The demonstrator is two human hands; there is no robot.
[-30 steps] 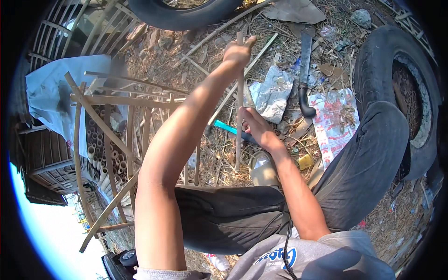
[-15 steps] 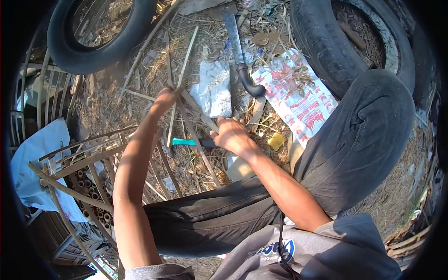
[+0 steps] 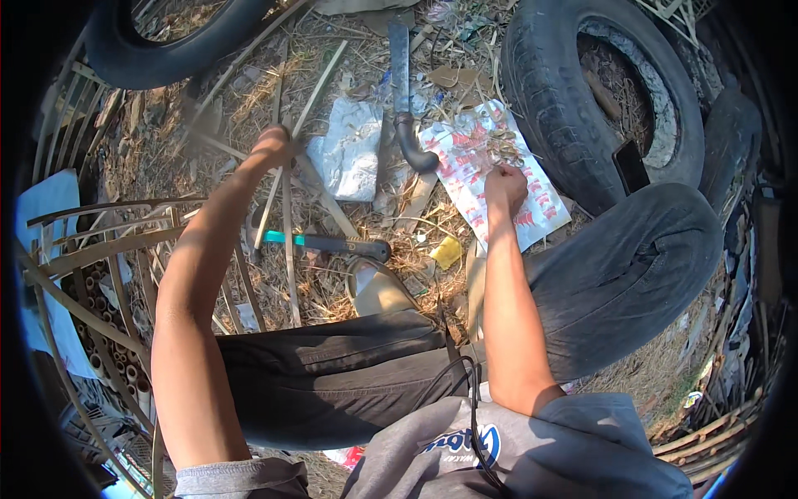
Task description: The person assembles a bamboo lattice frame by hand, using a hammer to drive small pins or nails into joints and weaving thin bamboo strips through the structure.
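My left hand (image 3: pixel 273 148) is closed round the place where thin bamboo strips (image 3: pixel 288 224) cross, above the littered ground. Over a white sheet with red print (image 3: pixel 455 179), my right hand (image 3: pixel 505 190) has its fingers drawn together. It is beside a small heap of thin brownish pieces (image 3: pixel 504 150) on that sheet, too fine to name. Whatever the right fingers hold is hidden. A hammer (image 3: pixel 345 245) with a turquoise and black handle lies between my arms, partly under the strips. Farther off lies a machete (image 3: pixel 401 79) with a curved black handle.
One tyre (image 3: pixel 544 108) lies at the far right, another (image 3: pixel 166 62) at the far left. A slatted bamboo frame (image 3: pixel 125 249) stands left of my left arm. A crumpled white packet (image 3: pixel 349 150) and a yellow scrap (image 3: pixel 446 252) lie on the straw. A dark phone-like slab (image 3: pixel 630 166) rests by my knee.
My right hand has left the bamboo strip near the hammer and moved right onto the printed sheet. My left hand still grips the crossing strips. The whole view has shifted somewhat.
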